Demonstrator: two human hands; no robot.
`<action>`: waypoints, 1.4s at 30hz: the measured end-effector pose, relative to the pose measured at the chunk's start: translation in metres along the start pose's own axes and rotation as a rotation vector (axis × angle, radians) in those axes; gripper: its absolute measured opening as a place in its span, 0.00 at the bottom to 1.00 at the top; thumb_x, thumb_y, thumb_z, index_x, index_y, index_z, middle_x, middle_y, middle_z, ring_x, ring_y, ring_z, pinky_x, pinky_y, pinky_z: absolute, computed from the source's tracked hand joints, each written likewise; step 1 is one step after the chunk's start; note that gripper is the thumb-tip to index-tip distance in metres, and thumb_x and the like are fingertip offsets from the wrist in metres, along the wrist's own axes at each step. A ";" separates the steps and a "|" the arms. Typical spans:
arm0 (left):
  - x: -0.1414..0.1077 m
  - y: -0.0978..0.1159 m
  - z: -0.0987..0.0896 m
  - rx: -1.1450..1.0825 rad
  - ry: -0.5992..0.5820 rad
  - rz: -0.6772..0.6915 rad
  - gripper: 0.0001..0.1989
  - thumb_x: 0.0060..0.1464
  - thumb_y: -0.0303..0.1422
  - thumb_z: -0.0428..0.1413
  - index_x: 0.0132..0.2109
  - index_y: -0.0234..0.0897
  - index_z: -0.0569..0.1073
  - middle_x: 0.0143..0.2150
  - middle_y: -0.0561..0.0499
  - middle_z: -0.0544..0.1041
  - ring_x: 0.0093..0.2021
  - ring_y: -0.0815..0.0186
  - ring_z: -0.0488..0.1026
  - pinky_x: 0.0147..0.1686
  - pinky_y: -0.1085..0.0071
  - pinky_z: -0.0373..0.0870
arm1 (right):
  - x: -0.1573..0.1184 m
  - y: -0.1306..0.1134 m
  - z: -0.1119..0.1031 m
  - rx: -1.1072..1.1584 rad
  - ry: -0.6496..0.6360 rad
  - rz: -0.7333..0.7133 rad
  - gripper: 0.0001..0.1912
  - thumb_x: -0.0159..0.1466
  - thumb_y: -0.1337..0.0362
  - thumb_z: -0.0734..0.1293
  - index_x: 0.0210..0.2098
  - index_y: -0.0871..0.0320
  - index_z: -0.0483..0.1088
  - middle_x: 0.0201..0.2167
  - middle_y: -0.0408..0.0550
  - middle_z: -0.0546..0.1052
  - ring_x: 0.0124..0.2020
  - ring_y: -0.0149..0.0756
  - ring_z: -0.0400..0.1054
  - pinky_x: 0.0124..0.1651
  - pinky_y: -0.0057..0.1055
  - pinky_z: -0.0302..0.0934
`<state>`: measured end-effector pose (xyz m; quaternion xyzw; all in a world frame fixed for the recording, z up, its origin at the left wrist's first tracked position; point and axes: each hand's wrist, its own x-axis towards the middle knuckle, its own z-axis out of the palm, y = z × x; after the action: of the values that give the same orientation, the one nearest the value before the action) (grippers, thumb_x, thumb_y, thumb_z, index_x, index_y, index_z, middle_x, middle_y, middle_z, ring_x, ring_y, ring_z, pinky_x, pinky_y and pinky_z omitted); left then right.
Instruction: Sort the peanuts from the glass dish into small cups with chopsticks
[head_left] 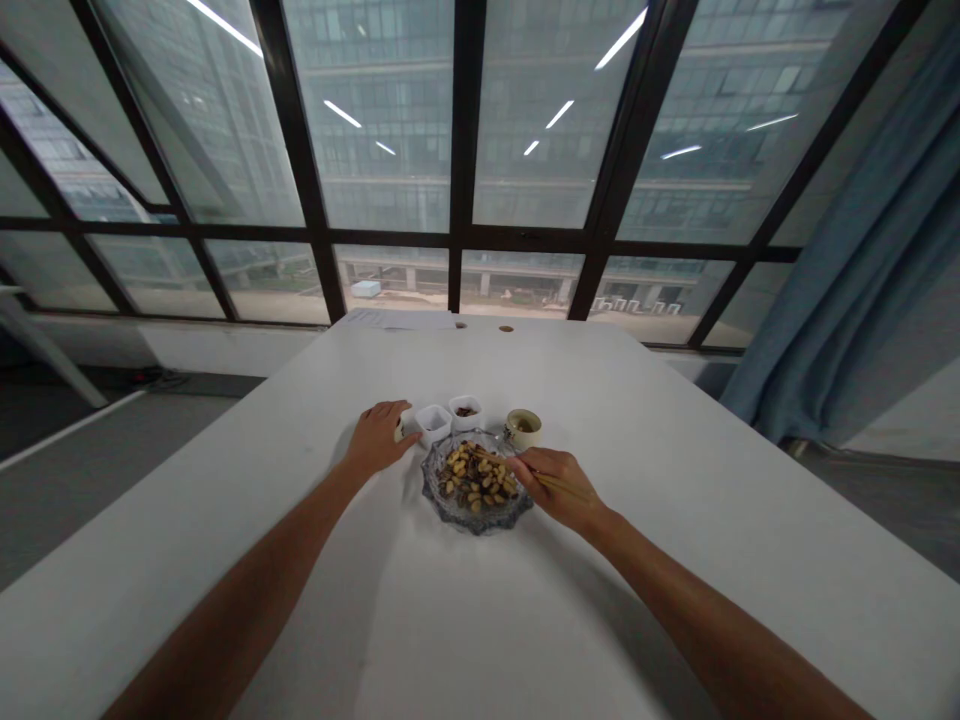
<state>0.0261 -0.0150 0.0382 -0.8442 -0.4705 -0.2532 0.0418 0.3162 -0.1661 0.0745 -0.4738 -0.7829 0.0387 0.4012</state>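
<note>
A scalloped clear glass bowl (478,522) stands on the table, with a heap of yellow and dark brown bits, perhaps nuts or beans (480,480), inside. My right hand (556,485) is closed around wooden chopsticks (491,457), whose tips reach into the heap. To the left of the bowl, my left hand (381,437) curls its fingers and thumb around a small pale cup (400,430), mostly hidden by the hand. Behind the bowl are two white square dishes: the left dish (433,424) looks bare inside, while the right dish (466,411) contains dark bits.
A pale yellow cup (523,429) stands just behind my right hand. Paper sheets (401,319) lie at the far edge of the white table (465,620), near two round holes. Windows (390,130) rise beyond it, and a blue curtain (847,260) hangs at the right.
</note>
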 end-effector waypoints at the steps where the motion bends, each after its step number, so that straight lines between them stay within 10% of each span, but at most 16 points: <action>1: -0.003 -0.001 0.000 -0.027 0.034 0.007 0.26 0.56 0.44 0.57 0.58 0.39 0.68 0.59 0.40 0.73 0.60 0.52 0.68 0.60 0.53 0.66 | -0.001 0.001 -0.001 0.015 0.001 0.000 0.28 0.71 0.46 0.56 0.20 0.54 0.66 0.17 0.44 0.69 0.19 0.31 0.62 0.26 0.29 0.57; 13: -0.025 -0.023 0.036 -0.478 0.241 -0.368 0.40 0.49 0.46 0.63 0.63 0.39 0.56 0.61 0.36 0.69 0.59 0.54 0.71 0.59 0.52 0.68 | -0.032 0.014 0.015 0.656 0.543 0.672 0.30 0.56 0.36 0.68 0.26 0.60 0.73 0.15 0.47 0.73 0.13 0.32 0.64 0.14 0.27 0.56; 30: -0.025 -0.023 0.035 -0.464 0.173 -0.399 0.37 0.48 0.47 0.62 0.61 0.36 0.62 0.58 0.37 0.73 0.58 0.53 0.72 0.58 0.56 0.69 | -0.033 0.013 0.020 0.705 0.623 0.710 0.28 0.57 0.38 0.69 0.27 0.60 0.72 0.16 0.47 0.74 0.14 0.33 0.65 0.15 0.29 0.58; 42: -0.026 -0.023 0.038 -0.484 0.196 -0.391 0.36 0.47 0.45 0.64 0.61 0.38 0.63 0.57 0.40 0.73 0.57 0.55 0.73 0.58 0.58 0.69 | -0.050 0.012 0.004 -0.014 0.151 -0.348 0.08 0.66 0.61 0.67 0.36 0.53 0.79 0.25 0.49 0.80 0.25 0.36 0.73 0.29 0.31 0.68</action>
<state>0.0110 -0.0103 -0.0105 -0.6951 -0.5436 -0.4408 -0.1642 0.3331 -0.1965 0.0368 -0.3355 -0.8211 -0.0724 0.4561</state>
